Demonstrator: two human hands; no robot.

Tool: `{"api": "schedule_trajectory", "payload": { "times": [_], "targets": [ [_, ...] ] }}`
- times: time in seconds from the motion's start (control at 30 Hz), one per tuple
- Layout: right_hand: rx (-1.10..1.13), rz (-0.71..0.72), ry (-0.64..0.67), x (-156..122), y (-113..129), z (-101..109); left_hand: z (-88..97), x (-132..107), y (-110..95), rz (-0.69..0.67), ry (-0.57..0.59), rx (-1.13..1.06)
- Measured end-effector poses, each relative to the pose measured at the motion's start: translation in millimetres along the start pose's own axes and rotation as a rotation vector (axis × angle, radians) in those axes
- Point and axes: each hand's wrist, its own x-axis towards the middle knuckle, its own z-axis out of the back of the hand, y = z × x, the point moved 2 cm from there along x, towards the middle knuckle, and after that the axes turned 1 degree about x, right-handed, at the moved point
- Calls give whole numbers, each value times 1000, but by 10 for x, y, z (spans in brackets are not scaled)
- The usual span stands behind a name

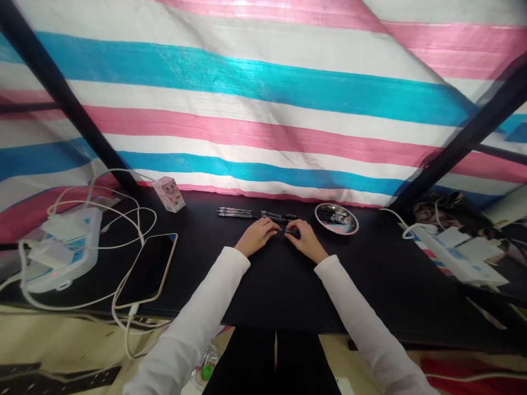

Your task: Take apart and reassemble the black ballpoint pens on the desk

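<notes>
My left hand (259, 235) is closed with its fingers pinched on a pen, of which only a thin end shows toward the right. Close beside it, my right hand (303, 238) pinches a small black pen cap (291, 230), partly covered by the fingers. Both hands rest low over the black table, fingertips almost meeting. Just beyond them lies a row of pens (276, 215) with clear barrels and dark ends. Another group of pens (235, 212) lies side by side to the left. A round metal bowl (354, 226) to the right holds several small black pieces.
On the black table (197, 269), a phone (147, 269) lies at left, plugged into a white cable. Tangled cables and a power strip (88, 236) are beyond it. A small pink box (169, 194) stands at the back. Another power strip (461, 255) sits far right. Striped sheeting hangs behind.
</notes>
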Motion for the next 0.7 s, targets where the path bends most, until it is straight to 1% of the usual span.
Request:
{"api": "schedule_trajectory", "payload": {
  "times": [0.1,0.3,0.5,0.7],
  "targets": [
    [-22,2,5,6,-4,4,7,3,3,1,-8,1],
    [-124,-20,75,-1,-16,-19,6,1,-8,-6,-3,-5],
    [-91,11,55,-4,18,8,7,5,-5,-2,2,-6],
    [-107,24,50,-1,12,15,6,3,-4,-5,4,-4]
  ]
}}
